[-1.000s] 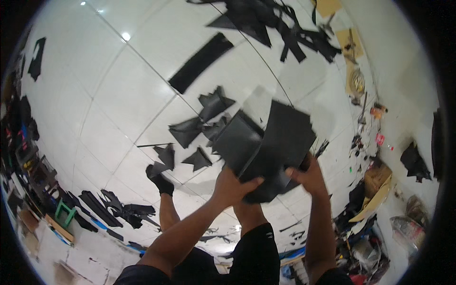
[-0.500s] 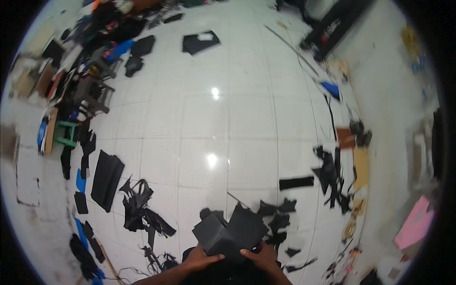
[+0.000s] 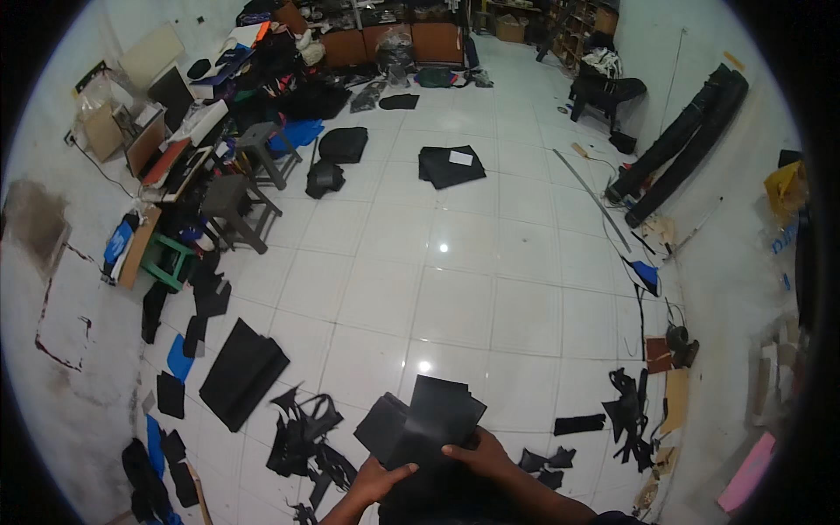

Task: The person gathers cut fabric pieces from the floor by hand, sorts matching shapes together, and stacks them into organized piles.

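Flat black sheet pieces [image 3: 442,420], smooth and slightly shiny, are in both of my hands near the lower edge. They fan out in two overlapping parts, the right part reaching higher. My left hand [image 3: 383,479] grips their lower left side, thumb on top. On the right side, my right hand [image 3: 479,455] holds them with its thumb across the top face and its fingers underneath, mostly hidden. Whether the material is leather or fabric I cannot tell. Black scraps [image 3: 306,437] lie on the floor left of my hands, and more scraps [image 3: 549,464] lie to the right.
A folded black sheet [image 3: 243,372] lies at left on white floor tiles [image 3: 455,297]. Grey stools [image 3: 238,210] and a green stool [image 3: 169,260] line the left wall. Ahead lies a black stack [image 3: 452,166] with a white paper. Long black rolls [image 3: 678,144] lean against the right wall.
The view has tilted up and turned left, so the far shelves now show and the floor things appear lower and farther right. Both hands still hold the black sheets, whose fanned parts sit closer together.
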Demonstrator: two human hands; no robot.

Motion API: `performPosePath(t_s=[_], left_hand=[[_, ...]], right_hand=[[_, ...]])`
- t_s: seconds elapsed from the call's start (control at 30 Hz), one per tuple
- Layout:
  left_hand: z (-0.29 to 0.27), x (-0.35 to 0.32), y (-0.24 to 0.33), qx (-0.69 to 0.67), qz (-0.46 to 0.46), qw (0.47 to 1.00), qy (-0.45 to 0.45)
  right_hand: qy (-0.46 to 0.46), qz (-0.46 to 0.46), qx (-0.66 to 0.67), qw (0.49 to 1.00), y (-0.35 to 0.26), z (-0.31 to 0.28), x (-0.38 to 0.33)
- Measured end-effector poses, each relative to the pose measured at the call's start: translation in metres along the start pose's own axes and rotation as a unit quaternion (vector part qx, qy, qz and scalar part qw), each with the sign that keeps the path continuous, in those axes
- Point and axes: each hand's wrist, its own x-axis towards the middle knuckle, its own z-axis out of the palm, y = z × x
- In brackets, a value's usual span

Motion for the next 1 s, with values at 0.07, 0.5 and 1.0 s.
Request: performPosePath(t_s=[0.07, 0.5, 1.0], left_hand=[[-0.022, 0.032, 0.024, 0.015, -0.005, 1.0, 0.027], [-0.175, 0.261, 0.227, -0.109, -0.068, 0.987, 0.093], [-0.542, 0.643, 0.393, -0.064, 0.071, 0.992, 0.084]], right_hand=[[-0.01, 0.021, -0.01, 1.0, -0.027, 0.002, 0.037], [-0.082, 0.06, -0.074, 0.992, -0.312, -0.012, 0.329], [-0.084, -0.044, -0.055, 0.994, -0.585, 0.099, 0.775]])
